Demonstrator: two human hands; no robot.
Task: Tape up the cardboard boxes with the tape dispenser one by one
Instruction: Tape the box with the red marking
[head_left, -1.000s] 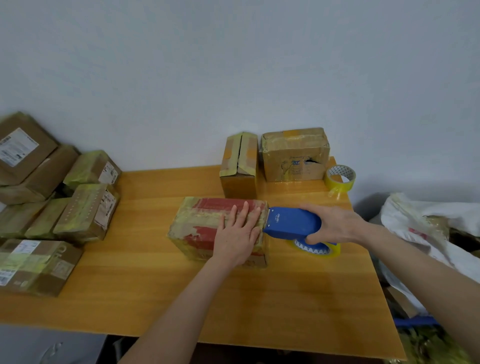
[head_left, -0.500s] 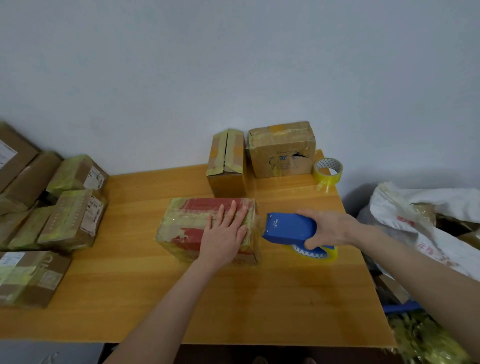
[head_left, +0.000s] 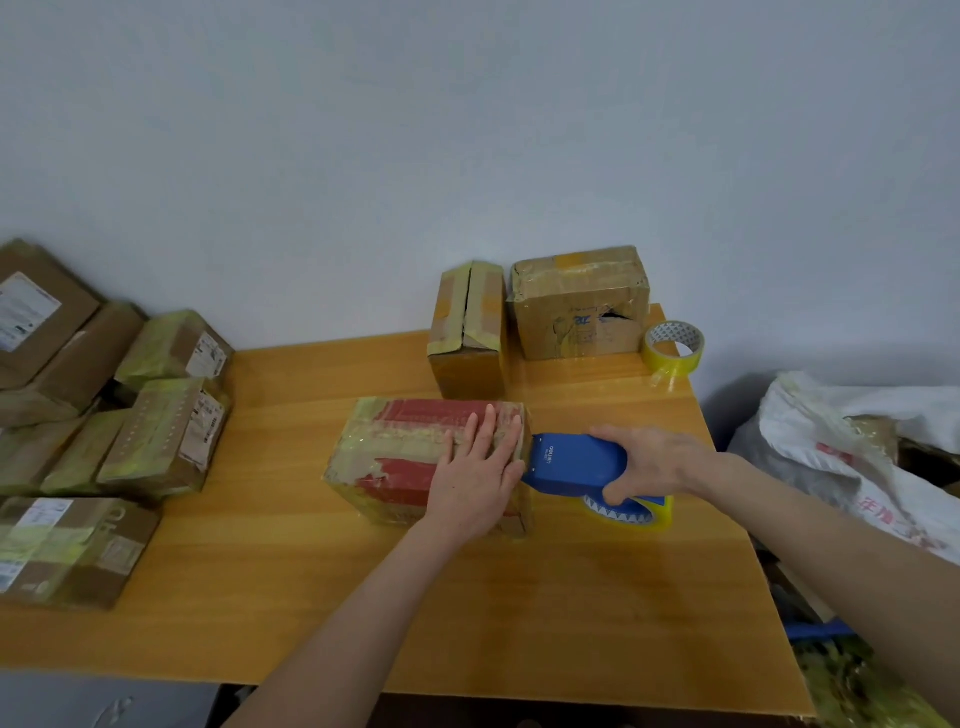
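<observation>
The fingers (head_left: 488, 428) of your left hand (head_left: 478, 473) lie straight and close together, pressing flat on the right end of the red box (head_left: 400, 457) at frame centre. The fingers (head_left: 621, 434) of your right hand (head_left: 652, 462) curl round the blue tape dispenser (head_left: 571, 465), whose nose meets the box's right end. The box sits on the wooden table (head_left: 519, 613).
</observation>
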